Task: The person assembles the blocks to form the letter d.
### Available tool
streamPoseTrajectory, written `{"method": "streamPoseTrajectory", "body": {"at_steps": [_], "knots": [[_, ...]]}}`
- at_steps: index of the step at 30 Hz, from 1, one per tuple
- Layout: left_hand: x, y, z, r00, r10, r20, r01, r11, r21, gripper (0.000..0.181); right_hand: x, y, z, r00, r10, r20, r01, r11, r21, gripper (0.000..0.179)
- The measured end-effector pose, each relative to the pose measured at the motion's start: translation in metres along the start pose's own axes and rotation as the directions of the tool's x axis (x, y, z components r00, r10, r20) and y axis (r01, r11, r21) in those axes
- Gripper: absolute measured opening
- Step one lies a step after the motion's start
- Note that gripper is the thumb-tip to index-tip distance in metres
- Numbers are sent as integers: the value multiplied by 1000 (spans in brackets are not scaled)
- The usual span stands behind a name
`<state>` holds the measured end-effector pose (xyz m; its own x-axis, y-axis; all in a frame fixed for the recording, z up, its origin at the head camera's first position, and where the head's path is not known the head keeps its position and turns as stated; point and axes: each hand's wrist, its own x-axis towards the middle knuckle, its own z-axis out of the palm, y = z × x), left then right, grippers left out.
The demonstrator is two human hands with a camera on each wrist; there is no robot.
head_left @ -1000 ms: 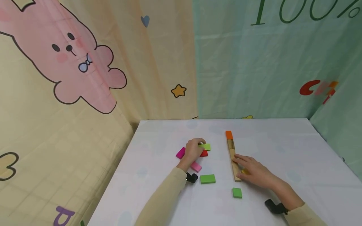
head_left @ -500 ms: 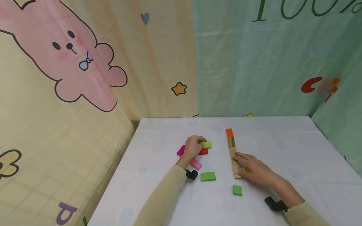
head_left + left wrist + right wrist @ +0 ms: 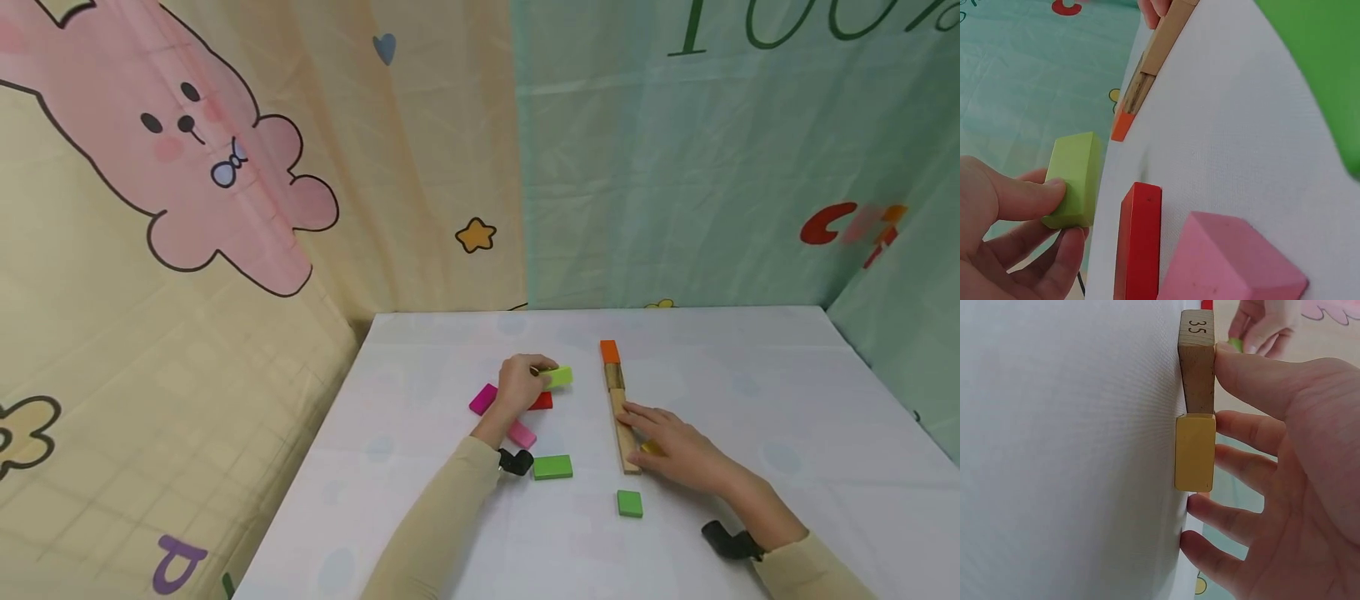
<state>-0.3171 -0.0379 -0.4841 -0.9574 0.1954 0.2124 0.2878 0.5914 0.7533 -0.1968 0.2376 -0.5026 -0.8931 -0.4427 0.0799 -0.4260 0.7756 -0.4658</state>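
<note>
Between thumb and fingers my left hand pinches a lime-green wooden block, held above the table near a red block. My right hand lies over a long plain wooden block, thumb and fingertips touching its top, fingers spread and nearly straight. The right wrist view shows the number 35 on this block's end. Beside it, under that hand, is a yellow block, mostly covered in the head view. Beyond the plain block, in one line, come a darker wood piece and an orange block.
Around the left wrist lie a magenta block and a pink block. Nearer the front are a green rectangular block and a small green square block. The white-covered table is backed by printed curtains.
My left hand has lifted the lime-green block off the red one's area and shifted it slightly right and away. My right hand stays in place.
</note>
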Motion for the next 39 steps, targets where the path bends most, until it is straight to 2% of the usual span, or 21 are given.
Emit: {"method": "streamPoseTrajectory", "body": {"at_steps": [9, 18, 22, 32, 39], "knots": [[0, 6, 6, 999, -37, 32, 39, 997, -68, 18, 0, 1, 1, 1000, 15, 3, -15, 1000, -7, 69], [4, 2, 21, 999, -37, 39, 38, 999, -36, 18, 0, 1, 2, 1000, 18, 5, -18, 1000, 0, 70], [6, 5, 27, 998, -37, 44, 38, 999, -32, 17, 0, 2, 2, 1000, 17, 4, -17, 1000, 0, 70], [9, 15, 35, 993, -62, 97, 66, 997, -30, 14, 0, 1, 3, 1000, 26, 11, -26, 1000, 15, 68], [14, 14, 42, 989, -82, 127, 85, 996, -19, 13, -1, 1, 3, 1000, 9, 6, -9, 1000, 11, 68]]}}
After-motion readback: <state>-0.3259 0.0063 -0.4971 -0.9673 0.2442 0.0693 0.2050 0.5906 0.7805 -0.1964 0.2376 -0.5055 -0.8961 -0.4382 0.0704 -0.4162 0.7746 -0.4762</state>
